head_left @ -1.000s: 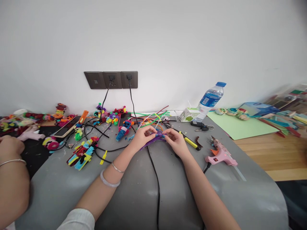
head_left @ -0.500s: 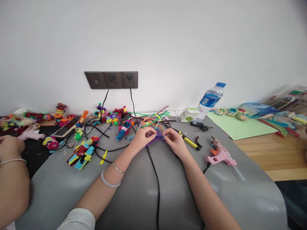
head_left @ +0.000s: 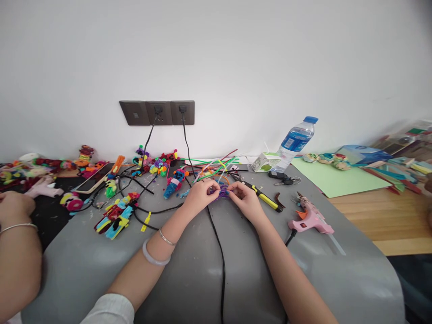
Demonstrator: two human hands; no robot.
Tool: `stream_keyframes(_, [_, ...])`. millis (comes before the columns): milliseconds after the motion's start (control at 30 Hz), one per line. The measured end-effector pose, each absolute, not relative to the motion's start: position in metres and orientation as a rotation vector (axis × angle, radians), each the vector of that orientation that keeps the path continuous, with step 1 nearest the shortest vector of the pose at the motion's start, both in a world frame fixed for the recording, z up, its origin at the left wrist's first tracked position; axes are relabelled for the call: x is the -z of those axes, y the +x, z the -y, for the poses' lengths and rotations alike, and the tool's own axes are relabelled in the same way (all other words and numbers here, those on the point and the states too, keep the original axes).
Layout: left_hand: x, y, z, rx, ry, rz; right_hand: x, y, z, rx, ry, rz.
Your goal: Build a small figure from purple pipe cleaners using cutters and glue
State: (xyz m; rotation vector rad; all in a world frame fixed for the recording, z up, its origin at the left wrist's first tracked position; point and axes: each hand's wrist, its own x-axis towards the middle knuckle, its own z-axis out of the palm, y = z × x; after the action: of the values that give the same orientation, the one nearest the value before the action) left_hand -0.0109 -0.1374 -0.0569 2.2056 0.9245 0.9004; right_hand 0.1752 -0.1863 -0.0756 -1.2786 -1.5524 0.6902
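Observation:
Between my two hands is a purple pipe cleaner (head_left: 223, 192), bent into loops, small and partly hidden by fingers. My left hand (head_left: 201, 194) pinches its left side between thumb and fingertips. On the other side, my right hand (head_left: 245, 198) pinches it the same way. Just behind the hands lies a loose bunch of coloured pipe cleaners (head_left: 216, 167), green, white, orange and red. A blue pipe-cleaner doll (head_left: 174, 183) with a pink band rests left of my left hand. Beyond my right hand lies a yellow and black tool (head_left: 270, 201), its far end covered.
A pink glue gun (head_left: 312, 218) lies at right, its cord running forward. Behind stand a water bottle (head_left: 297, 139) and a drink carton (head_left: 266, 162), near keys (head_left: 286, 181). Black cables (head_left: 218, 252) cross the grey table (head_left: 189, 279). At left are pipe-cleaner figures (head_left: 116, 216) and another person's arm (head_left: 18, 252).
My fingertips have shifted slightly on the purple pipe cleaner, and its long strand below my left hand no longer shows. The things on the table have not moved.

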Motion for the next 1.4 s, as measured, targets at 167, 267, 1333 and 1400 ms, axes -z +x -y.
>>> stream_keyframes(167, [0.0574, -0.0113, 0.1368, -0.907, 2.213, -0.923, 0.0771, 0.1757, 0.1851, -0.659, -1.297, 1.575])
stream_keyframes(267, [0.0574, -0.0121, 0.1360, -0.891, 2.235, -0.937, 0.0759, 0.1758, 0.1858, -0.637, -1.297, 1.595])
stream_keyframes(1333, [0.0545, -0.0104, 0.1377, -0.906, 2.200, -0.839, 0.0716, 0.1725, 0.1909, -0.505, -1.311, 1.616])
stream_keyframes(1400, [0.0545, -0.0105, 0.1377, -0.912, 2.198, -0.836, 0.0715, 0.1726, 0.1909, -0.501, -1.307, 1.615])
